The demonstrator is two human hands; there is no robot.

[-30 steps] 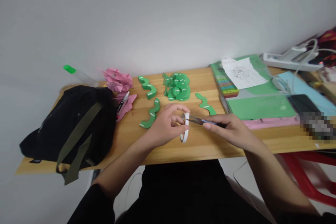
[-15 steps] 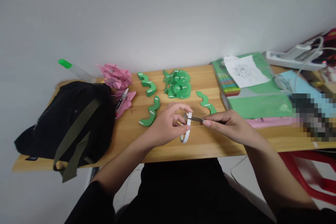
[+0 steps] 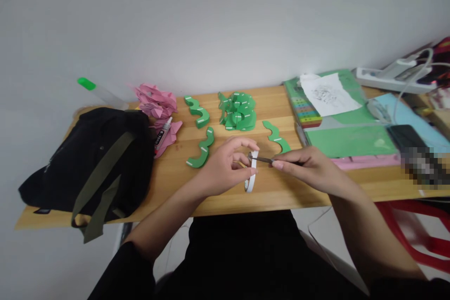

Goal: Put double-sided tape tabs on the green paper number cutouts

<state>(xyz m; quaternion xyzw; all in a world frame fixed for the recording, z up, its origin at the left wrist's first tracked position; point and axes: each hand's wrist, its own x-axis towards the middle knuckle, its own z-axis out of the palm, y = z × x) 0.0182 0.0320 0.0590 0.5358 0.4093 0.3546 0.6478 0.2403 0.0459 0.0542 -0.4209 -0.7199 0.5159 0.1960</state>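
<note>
My left hand (image 3: pixel 228 166) is closed with thumb and fingertips on a thin roll of white tape (image 3: pixel 251 181), which stands on edge. Dark tweezers (image 3: pixel 263 160) are pinched in my right hand (image 3: pixel 307 168), their tip at the near side of the tape roll. Just beyond my right fingers lies a wavy green paper piece (image 3: pixel 276 137) with white strips on it. Two stacks of similar wavy green pieces (image 3: pixel 200 150) (image 3: pixel 197 112) rest to the left of it. Behind my hands is a cluster of curled green pieces (image 3: pixel 239 112), also marked with white strips.
A black bag (image 3: pixel 108 164) fills the left end of the wooden table (image 3: pixel 225 201). Beside it are folded pink paper shapes (image 3: pixel 156 101) and a glue tube (image 3: pixel 163 133). Green packs (image 3: pixel 351 143), a crumpled white paper (image 3: pixel 328 93) and a power strip (image 3: pixel 397 79) lie right.
The tape roll has tilted slightly more upright in my left hand, and its lower edge has shifted a little right. The tweezers and both hands are nearly where they were.
</note>
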